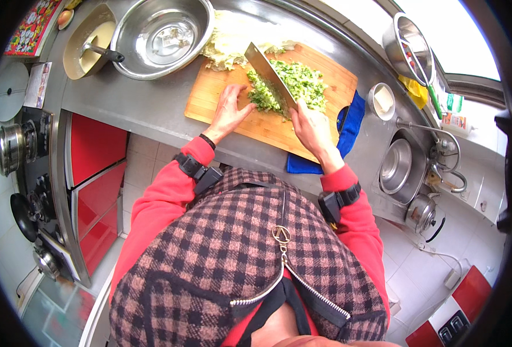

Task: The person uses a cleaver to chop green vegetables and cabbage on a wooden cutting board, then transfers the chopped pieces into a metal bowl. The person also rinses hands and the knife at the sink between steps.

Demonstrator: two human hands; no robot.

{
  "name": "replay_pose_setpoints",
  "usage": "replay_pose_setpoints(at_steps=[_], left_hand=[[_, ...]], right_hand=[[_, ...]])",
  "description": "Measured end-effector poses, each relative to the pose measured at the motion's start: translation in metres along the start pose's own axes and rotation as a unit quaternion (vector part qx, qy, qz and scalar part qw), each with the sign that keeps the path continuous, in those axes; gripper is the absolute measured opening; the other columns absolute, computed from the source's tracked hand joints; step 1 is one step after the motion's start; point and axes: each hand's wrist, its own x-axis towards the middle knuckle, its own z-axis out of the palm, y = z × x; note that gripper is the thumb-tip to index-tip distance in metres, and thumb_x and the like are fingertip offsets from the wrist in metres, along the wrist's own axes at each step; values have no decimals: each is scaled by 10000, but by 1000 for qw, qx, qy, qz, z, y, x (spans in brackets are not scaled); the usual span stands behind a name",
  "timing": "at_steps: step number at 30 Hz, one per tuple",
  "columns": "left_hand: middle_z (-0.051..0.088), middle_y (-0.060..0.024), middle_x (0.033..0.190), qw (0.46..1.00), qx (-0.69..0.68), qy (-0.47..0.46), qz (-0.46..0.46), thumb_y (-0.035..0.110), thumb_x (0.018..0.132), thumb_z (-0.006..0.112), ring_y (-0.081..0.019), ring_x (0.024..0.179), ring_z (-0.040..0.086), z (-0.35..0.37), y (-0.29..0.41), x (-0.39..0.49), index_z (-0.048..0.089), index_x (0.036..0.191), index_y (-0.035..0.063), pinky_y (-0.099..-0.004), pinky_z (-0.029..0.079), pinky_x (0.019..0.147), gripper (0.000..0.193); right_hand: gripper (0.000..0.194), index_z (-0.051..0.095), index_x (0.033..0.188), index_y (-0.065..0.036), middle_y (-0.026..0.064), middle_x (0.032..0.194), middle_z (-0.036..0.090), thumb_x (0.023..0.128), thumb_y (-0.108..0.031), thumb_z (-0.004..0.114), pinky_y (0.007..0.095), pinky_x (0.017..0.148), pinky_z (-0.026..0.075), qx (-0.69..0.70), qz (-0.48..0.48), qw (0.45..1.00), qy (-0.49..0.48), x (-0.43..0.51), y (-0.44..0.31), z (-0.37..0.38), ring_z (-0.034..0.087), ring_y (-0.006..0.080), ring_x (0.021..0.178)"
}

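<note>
My right hand [311, 129] grips the handle of a broad-bladed cleaver [269, 73]. Its blade slants across a heap of finely chopped green vegetable [301, 82], with pieces on both sides. To the left of the heap, my left hand [231, 107] is spread over the wooden cutting board [212, 93], thumb and fingers apart and nothing held. Pale cabbage leaves [227, 37] lie at the board's far left corner, partly off it. A blue cloth [354, 123] sticks out from under the board's right side.
Left of the board stand a large steel basin [128, 60] and a beige bowl [73, 60] of batter with a utensil in it. A small white bowl [375, 115] sits to the right, before the sink [412, 173]. A steel kettle [419, 217] stands beyond.
</note>
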Motion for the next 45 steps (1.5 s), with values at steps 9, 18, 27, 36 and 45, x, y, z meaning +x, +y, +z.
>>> replay_pose_setpoints(at_steps=[9, 18, 27, 36, 45], left_hand=[[511, -123, 1203, 999, -16, 27, -38, 188, 806, 742, -233, 1046, 555, 8, 7, -11, 480, 1289, -9, -337, 487, 908, 584], [510, -123, 1193, 998, -49, 21, -46, 190, 823, 729, -229, 1042, 562, 19, 15, -9, 490, 1288, -8, -339, 488, 907, 559], [511, -122, 1172, 997, -39, 16, -62, 190, 834, 727, -209, 997, 585, 20, 17, -3, 500, 1279, -7, -316, 515, 865, 537], [514, -117, 1169, 997, -40, 24, -55, 200, 840, 722, -206, 1005, 586, 21, 12, 7, 512, 1280, 19, -323, 518, 871, 520], [529, -132, 1201, 997, 62, 37, 34, 240, 829, 710, -271, 1142, 504, 24, 20, 41, 522, 1262, 35, -371, 403, 999, 514]], right_hand=[[189, 493, 949, -25, 229, 650, 606, 938, -210, 528, 501, 595, 484, 55, -35, 997, -47, 2, 5, -8, 621, 413, 642], [203, 500, 953, -27, 225, 675, 619, 931, -227, 528, 514, 598, 483, 41, -3, 999, 15, 2, 24, -9, 623, 413, 654], [199, 511, 957, -43, 225, 700, 628, 938, -240, 525, 508, 601, 496, 38, 3, 999, 2, 3, 32, -10, 633, 404, 674], [243, 524, 993, -22, 238, 711, 633, 951, -261, 519, 531, 599, 488, 28, 71, 997, 29, -2, 41, -20, 628, 437, 677], [177, 520, 962, -47, 220, 678, 637, 941, -223, 515, 515, 617, 508, 30, 83, 996, 14, -11, 52, -20, 641, 412, 650]])
